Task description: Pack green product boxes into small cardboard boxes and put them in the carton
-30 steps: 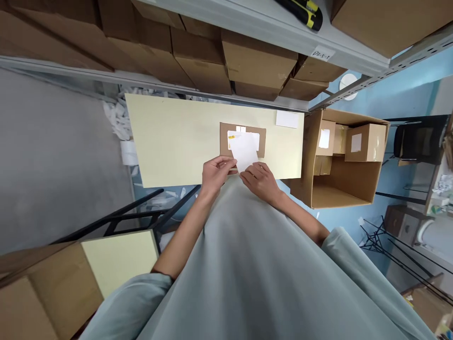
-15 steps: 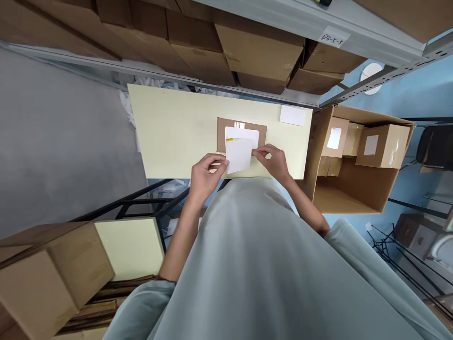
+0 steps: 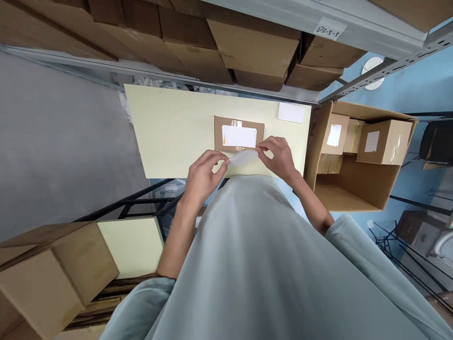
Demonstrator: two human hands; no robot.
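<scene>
A thin white sheet of paper (image 3: 243, 158) stretches between my hands, seen at a slant and bent. My left hand (image 3: 205, 174) pinches its left edge between thumb and fingers. At the right corner my right hand (image 3: 279, 157) grips it the same way. Just beyond the sheet, a flat brown cardboard box (image 3: 218, 134) lies on the pale yellow tabletop (image 3: 170, 132). On its top is a white label (image 3: 239, 136) with a small yellow mark, and clear tape shows above and below that label.
A white card or label stack (image 3: 290, 113) lies at the tabletop's back right. Right of the table stands a large open carton (image 3: 348, 196) holding several smaller labelled boxes. A metal shelf (image 3: 283, 21) with cartons runs along the back. More cardboard (image 3: 42, 278) sits at lower left.
The sheet has come away from over the box toward my body and tilted, uncovering the whole label. My right hand has risen slightly, and both hands keep their pinch.
</scene>
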